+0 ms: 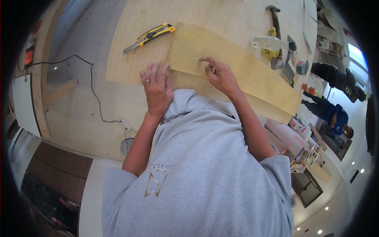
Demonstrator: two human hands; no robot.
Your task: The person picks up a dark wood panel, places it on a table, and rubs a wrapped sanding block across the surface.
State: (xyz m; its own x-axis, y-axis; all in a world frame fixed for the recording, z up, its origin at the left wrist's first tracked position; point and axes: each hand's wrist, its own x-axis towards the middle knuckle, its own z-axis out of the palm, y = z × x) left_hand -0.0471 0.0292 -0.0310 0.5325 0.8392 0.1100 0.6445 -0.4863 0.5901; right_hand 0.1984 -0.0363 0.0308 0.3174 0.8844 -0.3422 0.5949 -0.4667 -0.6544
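A long yellowish wood sheet (233, 55) lies on a larger pale plywood panel (130, 23). My left hand (157, 89) rests flat at the panel's front edge, its fingers stretched out beside the sheet's left corner and a ring on one finger. Over the sheet is my right hand (222, 77), its index finger extended towards the surface and its other fingers curled; nothing shows in its grasp. Just beyond my left hand, a yellow utility knife (150, 36) lies on the panel with its blade out, pointing left.
To the right lie a hammer (275, 27), a clear plastic bottle (270, 42), a yellow cloth (269, 53) and a hand saw (290, 69). A black cable (93, 79) runs across the floor at left. Two people stand at far right, one in a blue top (337, 118).
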